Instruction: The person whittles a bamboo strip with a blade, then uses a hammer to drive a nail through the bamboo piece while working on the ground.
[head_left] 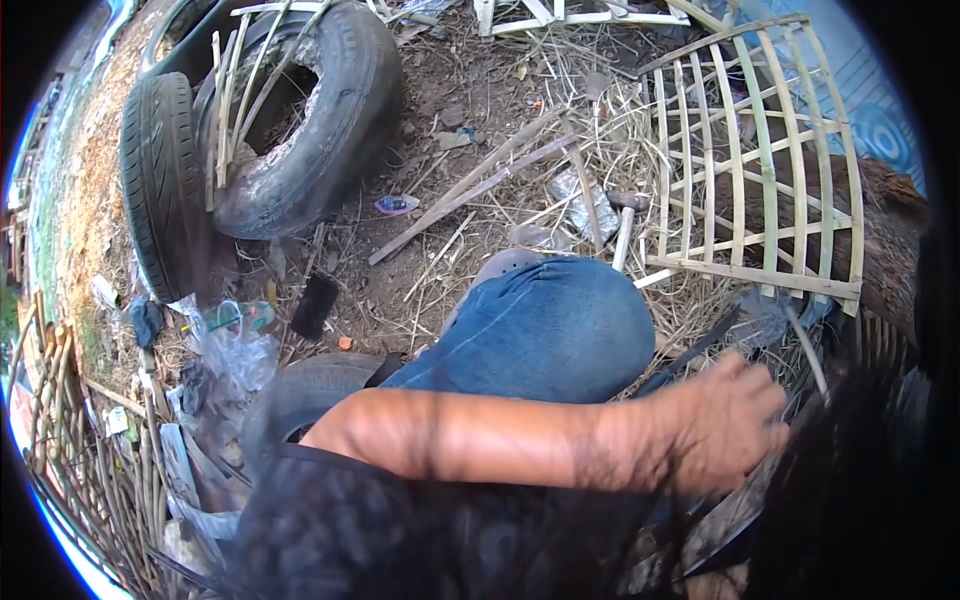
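Note:
My left arm stretches across my body to the right, past my bent knee in blue jeans (pixel 560 320). At its end my left hand (pixel 730 425) is smeared by motion, so I cannot make out whether its fingers hold anything. Just beyond the hand lie a dark flat strip (pixel 690 355) and a pale stick (pixel 806 352). A woven panel of split wooden slats (pixel 765 160) leans farther off at the right. Only a patch of skin, apparently my right hand (pixel 718 584), shows at the lower edge; its fingers are hidden behind dark hair.
Old tyres (pixel 345 120) stand at the far left, with thin slats resting on one. A hammer (pixel 625 225) lies beside a clear plastic bottle (pixel 585 205) among straw and shavings. Wooden strips (pixel 470 185) cross the dirt. Bundled sticks (pixel 90 470) and plastic litter (pixel 235 355) are at left.

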